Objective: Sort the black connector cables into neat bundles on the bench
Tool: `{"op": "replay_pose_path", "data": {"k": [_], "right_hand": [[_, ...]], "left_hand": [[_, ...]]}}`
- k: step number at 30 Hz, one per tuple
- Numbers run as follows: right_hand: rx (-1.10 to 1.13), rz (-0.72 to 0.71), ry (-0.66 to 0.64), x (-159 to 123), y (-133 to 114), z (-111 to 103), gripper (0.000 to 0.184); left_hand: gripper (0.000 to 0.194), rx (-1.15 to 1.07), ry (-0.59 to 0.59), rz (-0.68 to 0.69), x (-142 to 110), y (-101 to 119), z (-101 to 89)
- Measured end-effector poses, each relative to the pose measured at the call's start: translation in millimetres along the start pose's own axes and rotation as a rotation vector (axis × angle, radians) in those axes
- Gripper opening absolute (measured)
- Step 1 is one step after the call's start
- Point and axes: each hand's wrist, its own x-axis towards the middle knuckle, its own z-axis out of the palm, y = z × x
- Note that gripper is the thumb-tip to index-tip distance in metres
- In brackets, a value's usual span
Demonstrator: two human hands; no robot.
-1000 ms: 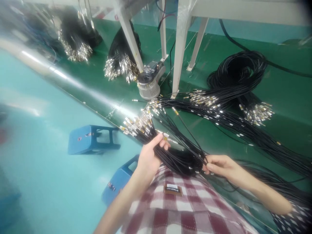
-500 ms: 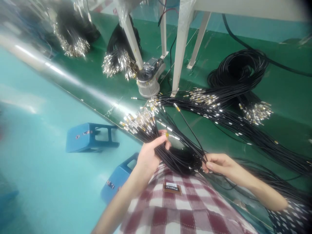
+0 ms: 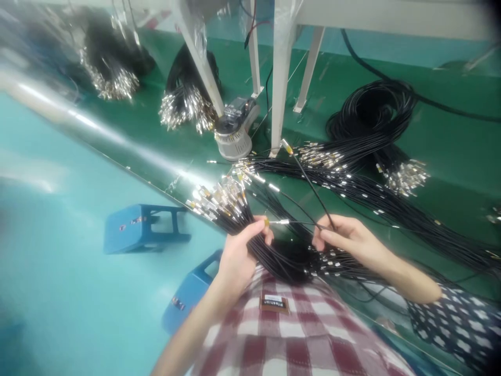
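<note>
My left hand (image 3: 245, 245) is closed around a thick bundle of black cables (image 3: 270, 256) whose silvery and yellowish connector ends (image 3: 221, 198) fan out to the upper left. Between its thumb and forefinger is the yellow-tagged end of a single cable. My right hand (image 3: 344, 235) pinches a few loose black cables (image 3: 311, 180). One of these rises to a metal tip with a yellow band, and another runs left toward my left thumb. Below and behind the right hand lie more cables with white labels (image 3: 332, 261).
A long cable bundle (image 3: 376, 201) stretches right across the green bench (image 3: 297, 125). Behind it lies a coiled cable bundle (image 3: 371, 115). A round grey machine (image 3: 234, 141) stands by white metal legs (image 3: 279, 83). Blue stools (image 3: 125, 227) are on the floor at left.
My right hand has moved up and left, lifting the pinched cables off the bench, with a connector tip now higher. My left hand keeps its hold on the bundle. The view has shifted slightly.
</note>
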Motion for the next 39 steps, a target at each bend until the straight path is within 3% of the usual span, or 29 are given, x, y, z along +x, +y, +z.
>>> {"op": "replay_pose_path", "data": {"k": [7, 14, 17, 22, 26, 29, 34, 39], "right_hand": [[0.157, -0.032, 0.016, 23, -26, 5, 0.03], [0.004, -0.138, -0.009, 38, -52, 12, 0.031], [0.032, -0.124, 0.041, 34, -51, 13, 0.036], [0.128, 0.045, -0.046, 21, -43, 12, 0.037], [0.159, 0.128, -0.058, 12, -41, 11, 0.034], [0.087, 0.144, 0.002, 5, -39, 10, 0.031], [-0.212, 0.12, 0.233, -8, -31, 17, 0.027], [-0.123, 0.085, 0.219, -8, -26, 35, 0.028]], "left_hand": [[0.007, 0.009, 0.03, -0.011, -1, 0, 0.7], [0.01, 0.015, 0.028, 0.011, 0, 0, 3.0], [0.012, -0.001, 0.05, -0.008, 3, 1, 2.1], [0.017, -0.016, 0.115, -0.064, 8, 3, 2.9], [0.017, -0.026, 0.102, -0.077, 10, 5, 5.1], [0.017, -0.028, 0.095, -0.093, 10, 5, 4.7], [0.02, 0.004, 0.055, -0.061, 9, 4, 3.8], [0.023, 0.056, 0.028, -0.043, 8, 4, 6.9]]}}
